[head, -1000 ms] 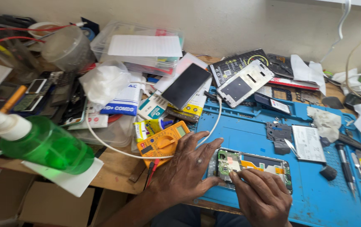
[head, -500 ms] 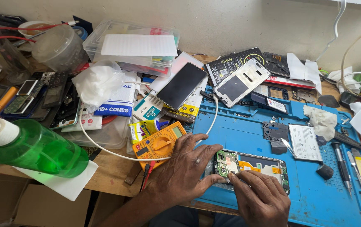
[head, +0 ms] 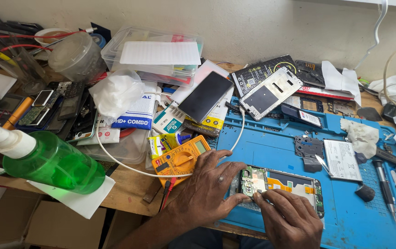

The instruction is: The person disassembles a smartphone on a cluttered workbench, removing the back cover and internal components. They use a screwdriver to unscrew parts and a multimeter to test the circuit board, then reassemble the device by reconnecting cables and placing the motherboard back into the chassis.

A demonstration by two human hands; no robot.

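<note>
An opened phone [head: 283,184] with its green circuit board and orange flex cable exposed lies on the blue work mat [head: 271,147]. My left hand [head: 209,189] rests flat on the mat and presses the phone's left end, thumb along its near edge. My right hand [head: 290,219] sits at the phone's near edge, its fingers pinched together on the board close to the left end. Whether they hold a small part or tool is hidden.
An orange multimeter [head: 181,159] lies left of my left hand, crossed by a white cable [head: 129,167]. A green spray bottle [head: 46,161] lies at the left. A battery [head: 342,160], screwdrivers [head: 384,186], a phone frame [head: 271,93] and a dark phone [head: 205,96] surround the mat.
Both hands stay on the opened phone. The view has shifted slightly, and my right hand's fingers have edged a little toward the board's left end.
</note>
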